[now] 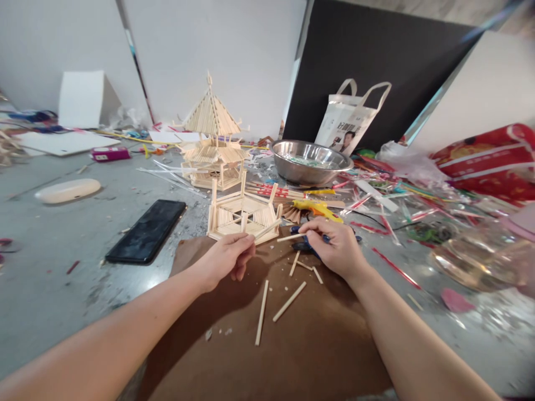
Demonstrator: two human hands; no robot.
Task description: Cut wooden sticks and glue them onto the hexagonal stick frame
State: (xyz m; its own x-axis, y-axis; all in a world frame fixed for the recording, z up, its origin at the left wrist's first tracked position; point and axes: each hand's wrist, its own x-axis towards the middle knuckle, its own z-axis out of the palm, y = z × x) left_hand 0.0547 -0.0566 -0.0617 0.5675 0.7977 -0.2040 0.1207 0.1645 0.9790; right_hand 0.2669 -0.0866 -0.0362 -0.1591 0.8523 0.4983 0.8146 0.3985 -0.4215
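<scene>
My left hand [232,257] is closed, thumb and fingers pinching a thin wooden stick [268,229] that slants up to the right across a hexagonal stick frame. My right hand [336,245] grips another short wooden stick [290,237], its free end pointing left. The hexagonal stick frame [215,225], with upright posts around its rim, stands just beyond my left hand. Blue-handled pliers [305,245] lie partly hidden beneath my right hand. Several loose sticks [289,302] and small offcuts rest below on a brown sheet [234,351].
Behind the frame rises a stick pagoda [213,125]. A yellow glue gun [320,209] and a steel bowl [311,161] stand to its right. A black phone [146,231] and a white case [68,191] lie left. Plastic scraps and a clear container [472,259] crowd the right.
</scene>
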